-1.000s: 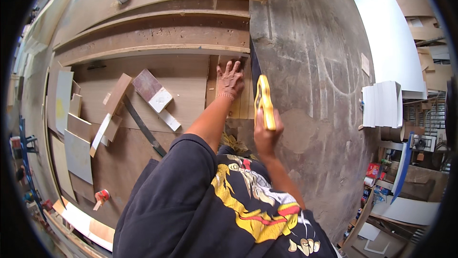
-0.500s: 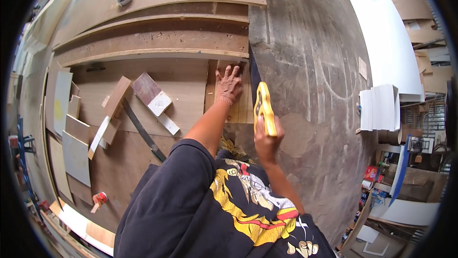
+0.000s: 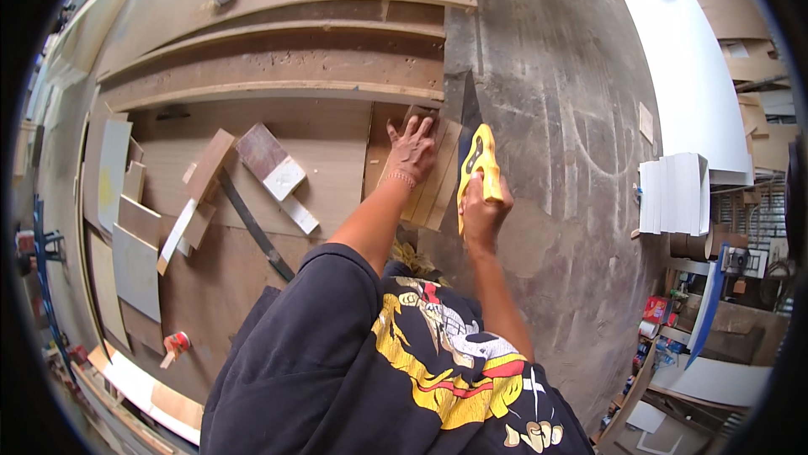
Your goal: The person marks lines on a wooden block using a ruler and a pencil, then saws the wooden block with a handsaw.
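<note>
Fingers of the right hand [image 3: 481, 212] wrapped tight round the yellow handle of a handsaw [image 3: 473, 148], thumb side up, grip fully closed. Saw's long axis runs away from the person, nearly straight up the picture; its dark blade narrows to a point at the far end, near the corner of the stacked boards. Blade sits along the right edge of a small plywood piece [image 3: 431, 175], touching or just beside it; exact contact too fine to tell. Left hand [image 3: 411, 149] lies flat, fingers spread and extended, palm down on that same piece, grasping nothing, a thin band at the wrist. Plywood piece is pale, rectangular, with lengthwise grain lines, resting on a large brown sheet [image 3: 252, 270]. Left of it on the sheet: wood offcuts [image 3: 269, 164], one with a white face, and a dark narrow strip [image 3: 252, 228] lying diagonal. Beyond the hands, long curved boards [image 3: 278, 59], raw-edged and dusty. To the right, grey concrete floor [image 3: 572, 118], scuffed, with chalk-like marks, and a stack of white panels [image 3: 673, 194].
</note>
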A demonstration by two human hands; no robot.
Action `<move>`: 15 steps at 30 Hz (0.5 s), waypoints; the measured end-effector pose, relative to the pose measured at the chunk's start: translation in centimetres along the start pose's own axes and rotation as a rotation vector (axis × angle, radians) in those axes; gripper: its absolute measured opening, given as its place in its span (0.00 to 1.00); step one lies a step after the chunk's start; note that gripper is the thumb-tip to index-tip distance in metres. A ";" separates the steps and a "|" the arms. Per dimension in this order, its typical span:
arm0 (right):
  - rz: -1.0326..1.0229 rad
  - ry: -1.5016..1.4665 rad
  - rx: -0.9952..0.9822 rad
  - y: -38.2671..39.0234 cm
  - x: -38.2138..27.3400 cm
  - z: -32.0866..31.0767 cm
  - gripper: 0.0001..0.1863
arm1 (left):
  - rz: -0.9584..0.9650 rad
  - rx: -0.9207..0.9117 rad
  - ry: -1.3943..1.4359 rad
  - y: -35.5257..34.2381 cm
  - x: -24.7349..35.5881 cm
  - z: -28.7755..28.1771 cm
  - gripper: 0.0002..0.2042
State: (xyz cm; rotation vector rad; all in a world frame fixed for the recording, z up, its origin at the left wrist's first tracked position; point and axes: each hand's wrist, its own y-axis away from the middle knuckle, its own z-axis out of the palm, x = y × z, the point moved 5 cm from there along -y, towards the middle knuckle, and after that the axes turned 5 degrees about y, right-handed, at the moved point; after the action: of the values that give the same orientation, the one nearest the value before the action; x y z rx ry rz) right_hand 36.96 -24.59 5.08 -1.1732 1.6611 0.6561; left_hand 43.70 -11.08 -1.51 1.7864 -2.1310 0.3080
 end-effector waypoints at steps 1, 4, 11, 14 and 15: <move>0.026 0.015 -0.019 0.1 -0.1 0.0 0.06 | -0.050 0.046 -0.005 -0.1 -0.3 0.6 0.19; -0.053 -0.003 -0.057 -1.4 -1.8 0.9 0.06 | -0.128 0.093 0.003 -0.6 -0.4 0.1 0.18; -0.336 0.169 -0.020 -1.8 -4.0 1.6 0.08 | 0.097 0.167 -0.043 0.8 0.3 0.1 0.24; -0.295 0.152 -0.032 -1.9 -4.4 1.7 0.09 | 0.045 0.208 -0.057 1.0 0.7 0.3 0.22; -0.301 0.190 -0.028 -1.6 -4.8 1.6 0.08 | -0.018 0.141 -0.066 0.5 0.4 0.6 0.21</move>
State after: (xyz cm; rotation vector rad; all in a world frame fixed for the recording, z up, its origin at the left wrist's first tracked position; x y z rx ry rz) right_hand 39.41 -21.98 9.00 -1.5068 1.5875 0.3888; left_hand 43.11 -11.59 -1.89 1.9173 -2.1862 0.4087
